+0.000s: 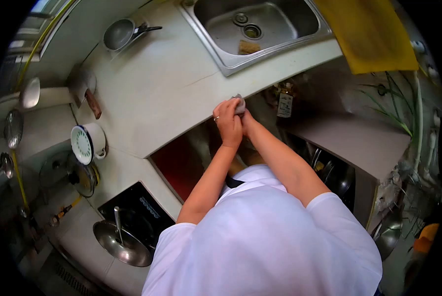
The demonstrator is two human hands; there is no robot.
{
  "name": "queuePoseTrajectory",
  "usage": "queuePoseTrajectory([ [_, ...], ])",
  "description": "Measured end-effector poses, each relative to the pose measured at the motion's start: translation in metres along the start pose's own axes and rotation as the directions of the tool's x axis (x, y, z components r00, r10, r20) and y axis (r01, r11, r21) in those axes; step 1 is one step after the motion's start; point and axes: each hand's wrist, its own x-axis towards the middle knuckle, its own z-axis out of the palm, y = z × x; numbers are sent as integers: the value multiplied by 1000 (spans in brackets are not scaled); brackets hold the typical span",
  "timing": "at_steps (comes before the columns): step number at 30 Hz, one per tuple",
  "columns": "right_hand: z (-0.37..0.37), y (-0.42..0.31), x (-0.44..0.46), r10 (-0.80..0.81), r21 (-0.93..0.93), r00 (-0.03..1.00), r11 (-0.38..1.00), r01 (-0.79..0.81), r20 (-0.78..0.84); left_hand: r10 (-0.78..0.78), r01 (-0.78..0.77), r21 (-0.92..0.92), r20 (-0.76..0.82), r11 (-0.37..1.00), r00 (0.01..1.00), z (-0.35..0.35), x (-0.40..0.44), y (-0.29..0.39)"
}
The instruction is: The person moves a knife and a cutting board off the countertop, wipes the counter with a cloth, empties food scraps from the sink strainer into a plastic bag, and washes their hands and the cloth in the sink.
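Both of my hands are together just off the front edge of the pale counter (166,98). My left hand (227,122), with a ring on one finger, is closed around a bunched grey cloth (240,106). Pressed close beside it, my right hand (249,121) grips the lower side of the same cloth; its fingers are mostly hidden. The cloth's crumpled top pokes out above the fingers.
Ahead is a steel sink (226,66) with a brown sponge (249,47) in it. On the left are a strainer (119,34), a cleaver (90,96), a white enamel pot (97,138) and a wok (127,251). A labelled bottle (285,101) stands below the counter.
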Motion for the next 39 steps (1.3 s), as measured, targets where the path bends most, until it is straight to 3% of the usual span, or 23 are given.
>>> queuePoseTrajectory([
  [1, 2, -4, -7, -20, 7, 1000, 1000, 20, -4, -33, 33, -97, 7, 995, 999, 1, 1, 2],
  [3, 16, -9, -24, -177, -241, 950, 964, 115, -256, -50, 55, -157, 35, 986, 998, 1, 10, 11],
  [4, 2, -17, -18, -161, -170, 978, 976, 137, -132, -38, 40, -183, 15, 982, 999, 4, 17, 14],
  [5, -1, -26, -24, -177, -164, 976, 974, 155, -127, -26, 24, -207, -7, 978, 1000, 9, 25, 16],
  [7, 20, -44, -47, -283, -341, 907, 924, 171, -313, 18, -20, -140, -10, 990, 1000, 20, 43, 17],
  [8, 7, -56, -43, -285, -352, 922, 918, 184, -262, 50, -52, -69, -21, 996, 999, 27, 51, 18],
  [13, 1, -98, -59, -310, -352, 923, 910, 218, -228, 124, -127, 97, 40, 987, 991, 68, 56, 13],
  [17, -10, -108, -57, -427, -363, 863, 875, 320, -269, 180, -183, -3, 200, 983, 963, 101, 47, 32],
  [19, -8, -112, -61, -478, -276, 821, 872, 404, -311, 162, -133, -130, 256, 983, 953, 111, 50, 42],
  [20, -35, -119, -47, -479, -173, 849, 877, 449, -222, 167, -138, -128, 263, 982, 950, 113, 55, 46],
  [22, -26, -124, -61, -472, -194, 827, 881, 431, -307, 159, -121, -206, 177, 971, 971, 113, 66, 58],
  [23, -17, -126, -69, -463, -220, 797, 886, 407, -389, 192, -172, -139, 146, 975, 970, 113, 74, 57],
  [26, -26, -140, -72, -454, -196, 837, 890, 412, -305, 237, -236, -26, 121, 972, 964, 129, 99, 40],
  [27, -26, -145, -74, -424, -179, 871, 904, 389, -248, 248, -245, -40, 131, 969, 960, 135, 104, 42],
  [30, -27, -151, -73, -452, -164, 825, 892, 421, -338, 269, -288, 66, 207, 955, 941, 155, 108, 46],
  [32, -30, -156, -70, -472, -221, 763, 882, 417, -442, 297, -317, 37, 263, 948, 918, 167, 105, 50],
  [35, -28, -162, -73, -508, -177, 783, 860, 478, -358, 359, -367, -50, 366, 929, 859, 173, 107, 58],
  [37, -21, -165, -78, -542, -163, 736, 835, 526, -406, 373, -330, -173, 451, 928, 811, 176, 113, 66],
  [39, -22, -170, -82, -493, -256, 748, 870, 421, -445, 392, -362, -152, 416, 920, 821, 180, 125, 70],
])
